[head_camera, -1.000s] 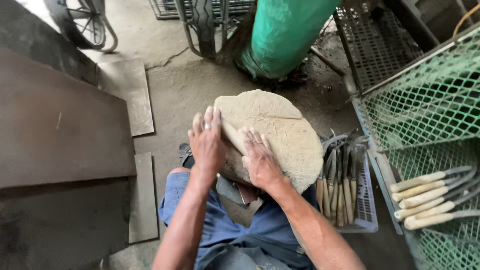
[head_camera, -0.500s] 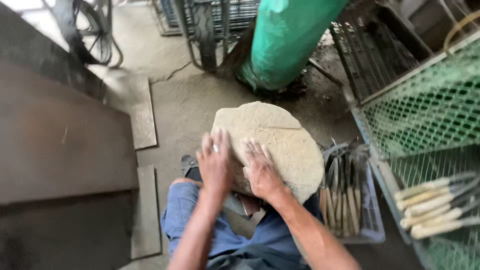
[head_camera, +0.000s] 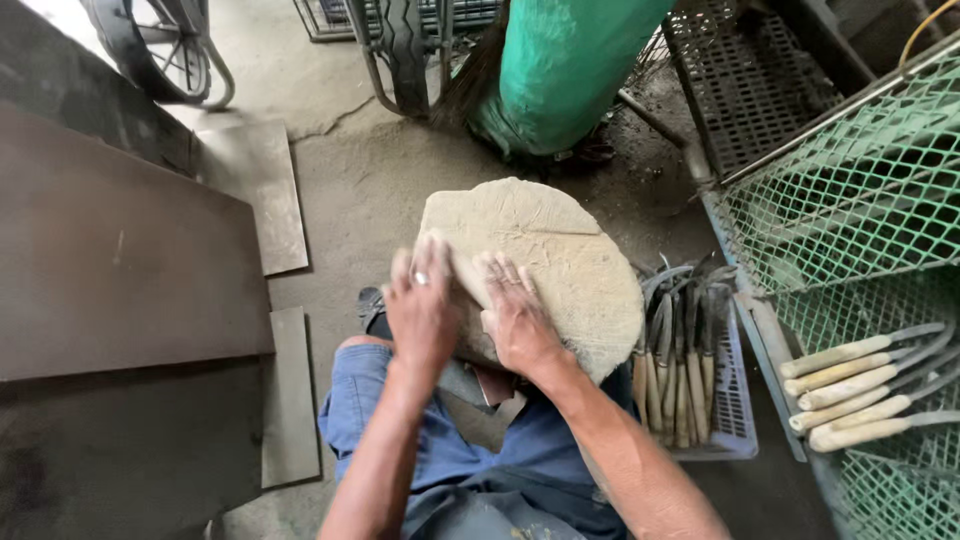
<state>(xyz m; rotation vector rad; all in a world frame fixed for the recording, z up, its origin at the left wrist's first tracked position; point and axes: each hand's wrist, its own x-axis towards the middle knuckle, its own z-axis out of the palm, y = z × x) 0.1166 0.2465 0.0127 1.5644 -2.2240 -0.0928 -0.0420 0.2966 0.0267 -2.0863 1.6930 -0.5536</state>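
Note:
A large flat round pale stone (head_camera: 570, 250) rests on its edge against my knees, above the concrete floor. My left hand (head_camera: 420, 312), with a ring on one finger, lies flat on the stone's near left edge with its fingers spread. Beside it, my right hand (head_camera: 515, 322) presses flat on the stone too. A dark flat metal piece (head_camera: 472, 405) sticks out below my wrists over my blue trousers. Whether it reaches under my palms is hidden.
A grey plastic tray (head_camera: 735, 400) of several wooden-handled tools sits at my right. Beyond it, a green mesh cage (head_camera: 850, 210) holds more wooden-handled blades (head_camera: 860, 385). Rusty metal plates (head_camera: 120, 260) lie to the left, and a green cylinder (head_camera: 570, 70) and a wheel (head_camera: 160, 50) stand ahead.
Both hands have slid a little along the stone's near edge, staying flat on it. The view has shifted slightly.

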